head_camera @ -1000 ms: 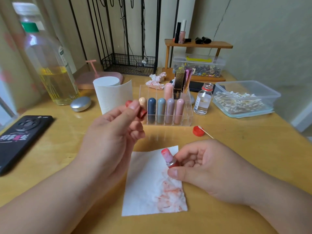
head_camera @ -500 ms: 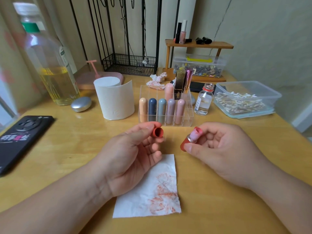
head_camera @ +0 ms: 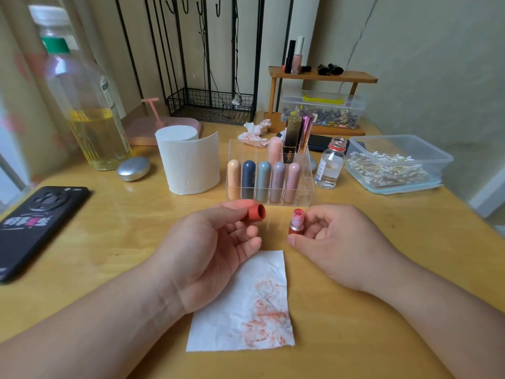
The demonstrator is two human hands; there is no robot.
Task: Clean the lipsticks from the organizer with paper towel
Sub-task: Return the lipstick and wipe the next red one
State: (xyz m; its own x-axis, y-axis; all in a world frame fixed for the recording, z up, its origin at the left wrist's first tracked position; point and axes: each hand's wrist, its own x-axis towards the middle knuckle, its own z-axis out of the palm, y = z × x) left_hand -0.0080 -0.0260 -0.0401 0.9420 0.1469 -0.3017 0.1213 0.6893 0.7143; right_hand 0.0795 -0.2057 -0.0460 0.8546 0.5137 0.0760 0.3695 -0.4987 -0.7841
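The left grip (head_camera: 213,250) pinches the red cap (head_camera: 257,212) between thumb and fingertips, its open mouth turned toward 3 o'clock. The right grip (head_camera: 336,242) is curled round the base of the open lipstick (head_camera: 296,222), which stands nearly upright just beside the cap but apart from it, its pink bullet exposed. Both are held above the surface (head_camera: 382,283). The stained paper towel (head_camera: 246,310) lies flat at 6 o'clock and the clear organizer (head_camera: 307,192) stands at 12 o'clock. The step looks like recapping (the bullet seems wiped already). To do it well, wind the bullet down first so the cap's rim cannot shave it. Then line cap and tube on one axis and slide straight on until it seats, before returning it to what looks like a free slot at the organizer's 3 o'clock end
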